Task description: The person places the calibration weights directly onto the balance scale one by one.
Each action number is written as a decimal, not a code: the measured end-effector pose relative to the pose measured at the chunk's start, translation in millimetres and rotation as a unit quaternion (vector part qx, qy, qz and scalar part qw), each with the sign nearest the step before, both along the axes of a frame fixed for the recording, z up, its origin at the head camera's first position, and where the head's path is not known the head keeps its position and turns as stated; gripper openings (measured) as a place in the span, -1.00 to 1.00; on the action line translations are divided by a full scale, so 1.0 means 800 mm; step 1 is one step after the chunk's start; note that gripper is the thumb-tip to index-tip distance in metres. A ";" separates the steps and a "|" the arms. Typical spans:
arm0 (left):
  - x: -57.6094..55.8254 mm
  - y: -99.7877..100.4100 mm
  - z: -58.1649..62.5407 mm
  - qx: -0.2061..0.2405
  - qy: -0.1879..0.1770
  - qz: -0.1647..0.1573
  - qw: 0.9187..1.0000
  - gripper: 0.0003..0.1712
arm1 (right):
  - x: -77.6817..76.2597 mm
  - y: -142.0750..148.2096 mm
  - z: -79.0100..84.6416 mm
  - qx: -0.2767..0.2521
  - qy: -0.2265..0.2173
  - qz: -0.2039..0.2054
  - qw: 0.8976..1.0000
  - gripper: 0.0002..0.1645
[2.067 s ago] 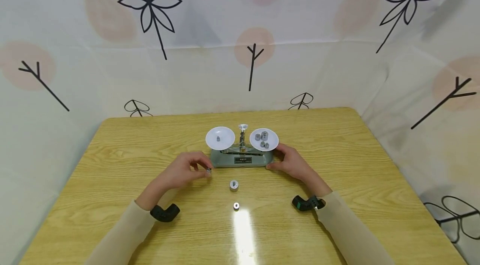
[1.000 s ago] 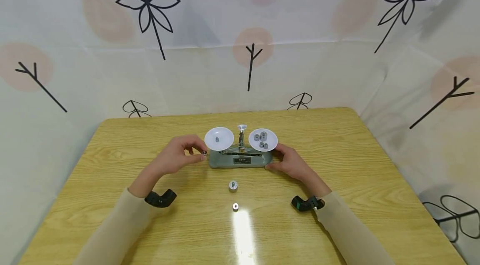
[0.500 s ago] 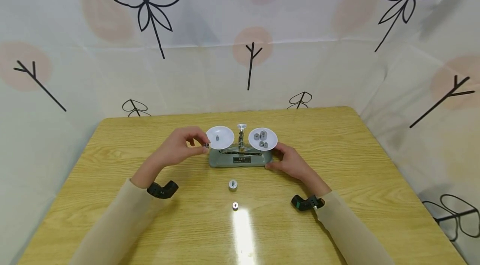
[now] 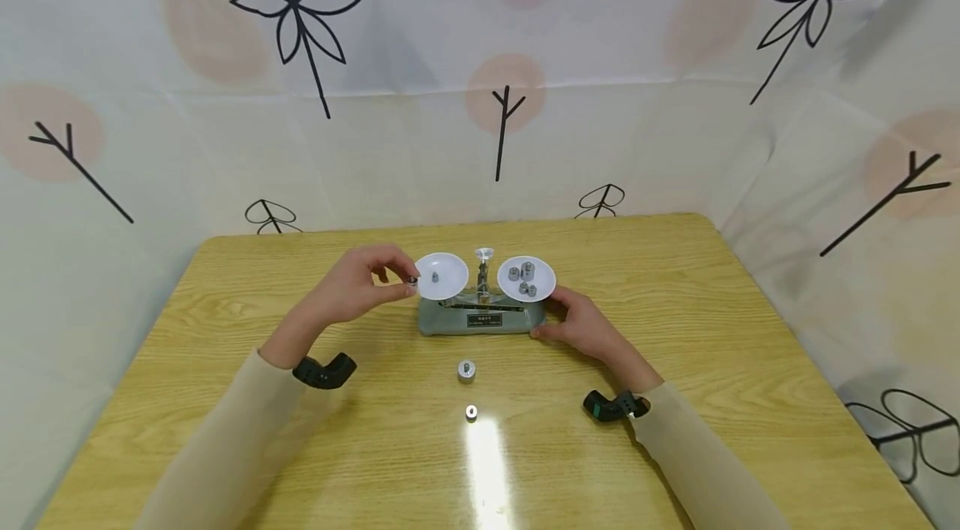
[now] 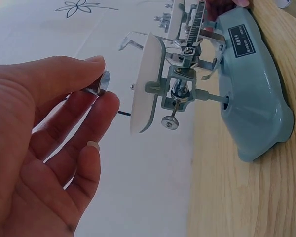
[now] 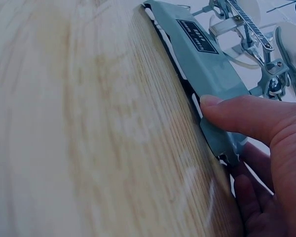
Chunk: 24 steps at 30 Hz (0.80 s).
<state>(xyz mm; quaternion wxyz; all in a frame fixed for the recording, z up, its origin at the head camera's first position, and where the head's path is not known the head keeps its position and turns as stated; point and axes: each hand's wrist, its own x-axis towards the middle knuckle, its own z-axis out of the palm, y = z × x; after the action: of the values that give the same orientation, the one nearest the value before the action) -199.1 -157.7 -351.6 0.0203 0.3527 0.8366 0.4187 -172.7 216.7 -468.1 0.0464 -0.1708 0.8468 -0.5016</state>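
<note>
Between thumb and fingertips my left hand (image 4: pixel 356 287) pinches a small metal weight (image 5: pixel 104 83), held up just outside the left pan (image 4: pixel 452 270) of a balance scale (image 4: pixel 450 320). That white pan bears one small weight (image 4: pixel 435 277). The right pan (image 4: pixel 545 283) carries several metal weights of different sizes. My right hand (image 4: pixel 583 328) grips the right end of the scale's grey-green base; in the right wrist view its thumb lies on the front face while the fingers reach round the end, partly hidden.
In front of the scale, a larger round weight (image 4: pixel 467 372) stands on the wooden table (image 4: pixel 375 447), with a smaller one (image 4: pixel 471 412) nearer me. A patterned cloth (image 4: pixel 420 155) hangs behind the table's back edge.
My left hand has risen from the table near the scale's front left corner to beside the left pan, carrying the weight. My right hand keeps its place on the base.
</note>
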 end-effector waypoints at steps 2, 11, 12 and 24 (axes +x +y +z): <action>-0.002 0.001 0.002 -0.004 0.001 0.000 1.000 -0.83 | 0.000 0.001 -0.001 0.002 0.002 -0.002 1.000 -0.16; -0.011 0.007 0.004 -0.032 -0.005 -0.004 0.999 -0.83 | -0.001 -0.001 0.000 0.001 0.003 -0.002 1.000 -0.16; -0.012 0.008 0.004 -0.035 -0.005 -0.006 0.999 -0.83 | -0.001 -0.001 0.000 -0.001 0.002 -0.003 1.000 -0.16; -0.022 0.018 0.007 -0.058 -0.005 -0.043 0.997 -0.86 | 0.001 0.000 -0.002 0.015 0.014 -0.006 1.000 -0.16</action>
<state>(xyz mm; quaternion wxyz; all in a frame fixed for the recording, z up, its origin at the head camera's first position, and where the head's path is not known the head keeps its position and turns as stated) -216.9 -143.4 -346.4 0.0625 0.3844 0.8437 0.3694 -172.1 216.5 -469.8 0.0339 -0.1721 0.8556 -0.4870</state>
